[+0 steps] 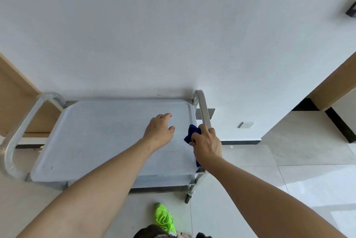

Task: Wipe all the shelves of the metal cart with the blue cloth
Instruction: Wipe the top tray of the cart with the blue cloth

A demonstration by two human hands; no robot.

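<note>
My right grip (207, 144) clenched the cloth (193, 131) against the cart (96, 141) handle (204, 112); my left grip (159, 130) released, fingers relaxed over the top shelf

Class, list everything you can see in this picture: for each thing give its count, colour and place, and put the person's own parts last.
metal cart: one, silver, against the wall, centre
cart handles: two, silver, one at each end
blue cloth: one, dark blue, at the top shelf's right edge
caster wheel: one visible, dark, under the near right corner
wall socket: one, white, low on the wall, right
shoe: one, neon green, on the floor below the cart
left hand: open, over the top shelf
right hand: grips the cloth beside the right handle
</note>
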